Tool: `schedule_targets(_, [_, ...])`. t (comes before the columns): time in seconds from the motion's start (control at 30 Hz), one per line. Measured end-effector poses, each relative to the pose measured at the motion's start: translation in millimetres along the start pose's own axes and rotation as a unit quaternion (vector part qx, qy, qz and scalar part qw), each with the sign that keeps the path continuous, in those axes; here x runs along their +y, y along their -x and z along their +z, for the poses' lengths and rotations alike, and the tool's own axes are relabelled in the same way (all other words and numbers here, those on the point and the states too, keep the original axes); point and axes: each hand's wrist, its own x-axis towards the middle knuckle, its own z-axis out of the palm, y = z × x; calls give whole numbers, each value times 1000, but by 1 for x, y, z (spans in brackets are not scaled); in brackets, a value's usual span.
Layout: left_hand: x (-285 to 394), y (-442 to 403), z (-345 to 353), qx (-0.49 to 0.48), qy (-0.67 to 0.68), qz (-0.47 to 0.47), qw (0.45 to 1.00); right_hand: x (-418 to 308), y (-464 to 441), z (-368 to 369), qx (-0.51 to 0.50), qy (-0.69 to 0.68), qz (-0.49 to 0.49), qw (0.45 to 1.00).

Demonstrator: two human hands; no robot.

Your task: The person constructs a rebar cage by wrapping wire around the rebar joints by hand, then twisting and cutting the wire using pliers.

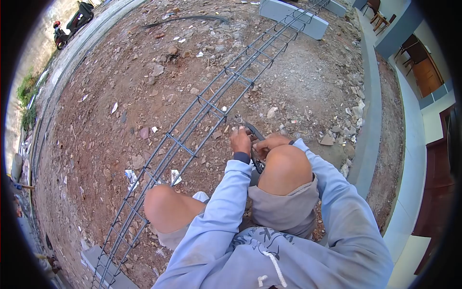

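Close together in front of my right knee, both my hands are at a dark curved bundle of wire [251,128], which looks like thin tie wire. My left hand [240,140] has its fingers curled and closed at the bundle's left side. My right hand [271,142] is closed at the bundle too, its fingers meeting the left ones; the knee hides part of it. Lower down, a loop of the bundle shows between my wrists. Just beyond my hands runs a long rebar cage [207,103] of thin bars tied with square stirrups, apart from my fingers.
Grey blocks [293,18] support the cage's far end, and another grey block [108,267] lies under the near end. Rubble and paper scraps cover the dirt ground. A low grey kerb [373,120] and a tiled porch run along the right. A motorbike [74,23] stands far left.
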Motion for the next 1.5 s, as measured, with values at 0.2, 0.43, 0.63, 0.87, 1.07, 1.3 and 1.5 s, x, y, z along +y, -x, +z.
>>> schedule_targets(0.2, [-3,-8,-10,16,24,-29,999,24,-16,25,58,-209,-85,972])
schedule_targets(0.43, [-21,-21,-34,-8,-106,80,991,30,-45,33,134,-360,-84,920])
schedule_targets(0.63, [7,1,-34,8,30,-31,999,22,-64,26,54,-442,-162,881])
schedule_targets(0.87, [7,7,-39,63,-32,-33,997,19,-34,6,159,-38,-149,975])
schedule_targets(1.07, [7,8,-34,58,-8,-12,998,7,-23,10,159,97,-188,964])
schedule_targets(1.3, [9,6,-36,67,1,-30,997,5,-17,13,171,108,-180,963])
schedule_targets(1.5, [8,6,-36,67,-3,-22,998,18,-25,18,179,148,-216,948])
